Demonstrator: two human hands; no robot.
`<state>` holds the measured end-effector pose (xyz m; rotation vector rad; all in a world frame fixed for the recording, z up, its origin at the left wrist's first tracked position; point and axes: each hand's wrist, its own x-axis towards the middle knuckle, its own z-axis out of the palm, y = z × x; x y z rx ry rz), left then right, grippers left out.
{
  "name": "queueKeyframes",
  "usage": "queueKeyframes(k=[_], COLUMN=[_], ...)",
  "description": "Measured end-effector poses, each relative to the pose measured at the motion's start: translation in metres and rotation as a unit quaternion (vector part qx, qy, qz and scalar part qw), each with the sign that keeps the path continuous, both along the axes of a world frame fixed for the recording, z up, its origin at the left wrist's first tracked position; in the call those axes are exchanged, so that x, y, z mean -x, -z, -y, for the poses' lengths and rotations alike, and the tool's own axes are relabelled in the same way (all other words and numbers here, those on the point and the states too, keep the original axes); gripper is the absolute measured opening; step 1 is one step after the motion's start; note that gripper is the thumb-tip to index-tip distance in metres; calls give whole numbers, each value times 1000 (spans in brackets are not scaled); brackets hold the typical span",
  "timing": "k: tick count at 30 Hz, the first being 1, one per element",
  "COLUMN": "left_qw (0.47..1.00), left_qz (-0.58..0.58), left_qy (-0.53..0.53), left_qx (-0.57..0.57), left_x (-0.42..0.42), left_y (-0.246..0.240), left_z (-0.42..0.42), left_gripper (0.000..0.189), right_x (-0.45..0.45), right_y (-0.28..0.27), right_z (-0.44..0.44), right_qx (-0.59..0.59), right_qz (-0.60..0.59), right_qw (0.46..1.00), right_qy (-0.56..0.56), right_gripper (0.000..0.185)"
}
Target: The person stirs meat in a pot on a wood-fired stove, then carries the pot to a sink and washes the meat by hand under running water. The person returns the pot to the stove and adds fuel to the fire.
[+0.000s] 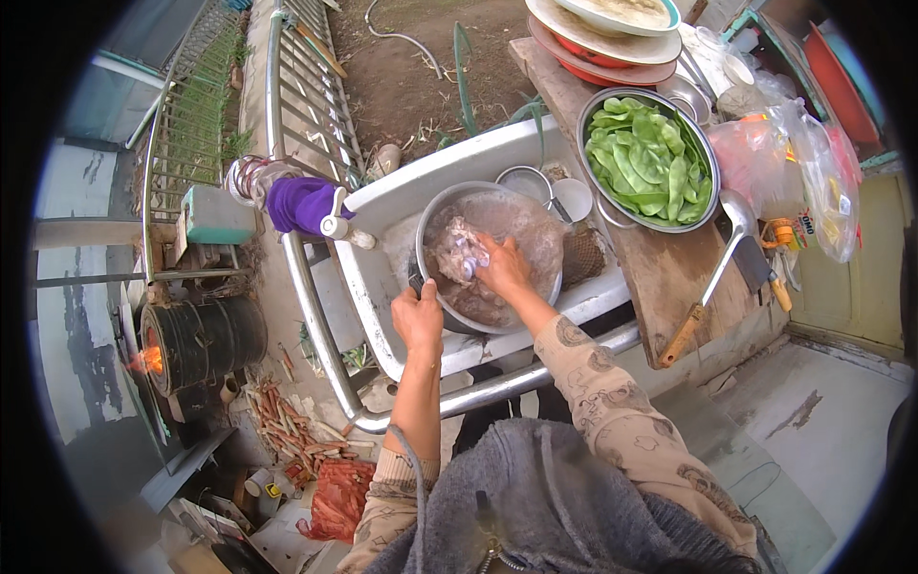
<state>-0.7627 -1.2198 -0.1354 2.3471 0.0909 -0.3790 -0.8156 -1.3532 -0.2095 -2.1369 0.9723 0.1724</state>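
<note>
A large metal pot (552, 287) stands in a white sink (592, 305) and holds cloudy, pinkish-brown water. My left hand (418, 316) is closed on the pot's dark handle (414, 275) at the left side. Inside the pot, my right hand (505, 264) has its fingers on a pale, wet lump, which looks like meat (454, 251); the fingertips are partly hidden, so a firm hold cannot be told. Behind the pot lie a strainer (524, 185) and a small white bowl (572, 199). A tap with purple cloth (305, 206) is at the sink's left.
On the wooden board (645, 287) at right are a bowl of green pea pods (649, 161), a ladle (721, 262), a cleaver (753, 264) and stacked basins (609, 43). A metal rail (495, 387) runs before me. A stove with flames (204, 344) and corncobs (287, 423) are at left.
</note>
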Motion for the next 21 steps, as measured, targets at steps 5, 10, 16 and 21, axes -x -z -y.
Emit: queueKeyframes(k=[5, 10, 16, 21], left_qw=[999, 998, 995, 990], left_qz=[29, 37, 49, 92], left_qy=[19, 19, 37, 60], left_qx=[-29, -51, -82, -94], left_x=[16, 27, 38, 53], left_y=[-25, -34, -33, -33], left_z=[51, 82, 88, 95], left_gripper=[35, 31, 31, 35], right_x=[8, 16, 16, 25], right_y=[3, 8, 19, 23], right_z=[27, 49, 57, 63], right_qx=[19, -3, -35, -40], right_qz=[-33, -23, -24, -31], right_qw=[999, 1000, 999, 998], right_qy=[-22, -17, -29, -27], right_gripper=[54, 54, 59, 65])
